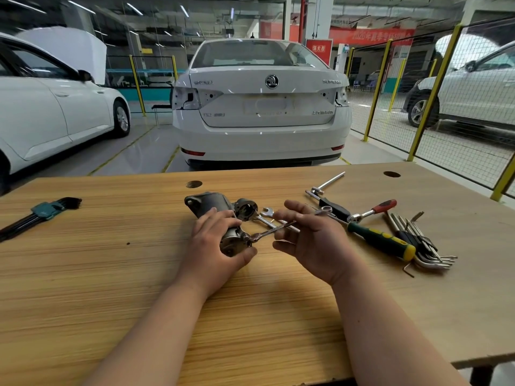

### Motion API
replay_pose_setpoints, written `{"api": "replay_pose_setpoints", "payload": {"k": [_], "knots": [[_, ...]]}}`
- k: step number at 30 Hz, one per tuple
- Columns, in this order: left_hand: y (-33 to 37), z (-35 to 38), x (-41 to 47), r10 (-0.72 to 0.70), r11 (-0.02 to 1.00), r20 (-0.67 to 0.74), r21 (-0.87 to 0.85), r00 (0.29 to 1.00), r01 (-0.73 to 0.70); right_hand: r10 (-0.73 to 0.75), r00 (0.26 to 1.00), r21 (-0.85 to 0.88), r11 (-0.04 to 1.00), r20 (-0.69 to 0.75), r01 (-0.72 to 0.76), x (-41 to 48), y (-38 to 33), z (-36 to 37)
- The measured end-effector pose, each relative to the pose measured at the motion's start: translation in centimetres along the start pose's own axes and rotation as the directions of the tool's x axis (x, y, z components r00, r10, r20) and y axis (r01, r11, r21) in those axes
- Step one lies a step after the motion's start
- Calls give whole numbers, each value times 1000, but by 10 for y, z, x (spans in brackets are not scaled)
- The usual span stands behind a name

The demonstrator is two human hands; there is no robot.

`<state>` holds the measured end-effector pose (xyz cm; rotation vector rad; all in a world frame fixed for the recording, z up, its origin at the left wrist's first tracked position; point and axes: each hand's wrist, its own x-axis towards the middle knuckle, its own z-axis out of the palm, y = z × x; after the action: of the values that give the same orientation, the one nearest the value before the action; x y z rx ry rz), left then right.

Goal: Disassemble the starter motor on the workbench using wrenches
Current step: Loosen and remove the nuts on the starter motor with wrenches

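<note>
The grey metal starter motor lies on the wooden workbench, near its middle. My left hand grips the motor's near end from above and steadies it. A slim wrench sits with one end on a bolt at the motor's near end cap. My right hand pinches the wrench's shaft between thumb and fingertips, with the far ring end sticking out past the fingers. A second open-end wrench lies flat just behind the hands, beside the motor.
To the right lie a green and yellow screwdriver, a red-handled ratchet, a sliding T-bar and a bunch of hex keys. Another hex key set in a teal holder lies far left. White cars stand beyond the bench.
</note>
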<state>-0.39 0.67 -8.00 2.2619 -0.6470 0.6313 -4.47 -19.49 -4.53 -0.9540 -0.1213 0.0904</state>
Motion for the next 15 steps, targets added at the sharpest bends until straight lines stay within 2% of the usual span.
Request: {"api": "replay_pose_setpoints", "payload": {"k": [3,6,10,15], "knots": [[3,-2,-1,-16,1000,22,-12,1000,17,-20,997,-67,997,71,25,-4,-4,-3],[4,-2,0,-25,999,22,-19,999,26,-7,998,-66,998,66,12,-5,-3,-1],[3,-1,0,-28,999,1,-27,1000,28,-38,997,-39,999,-73,35,0,2,1],[3,2,1,-27,999,-19,-20,999,27,66,970,130,991,-236,-36,14,9,2]]}}
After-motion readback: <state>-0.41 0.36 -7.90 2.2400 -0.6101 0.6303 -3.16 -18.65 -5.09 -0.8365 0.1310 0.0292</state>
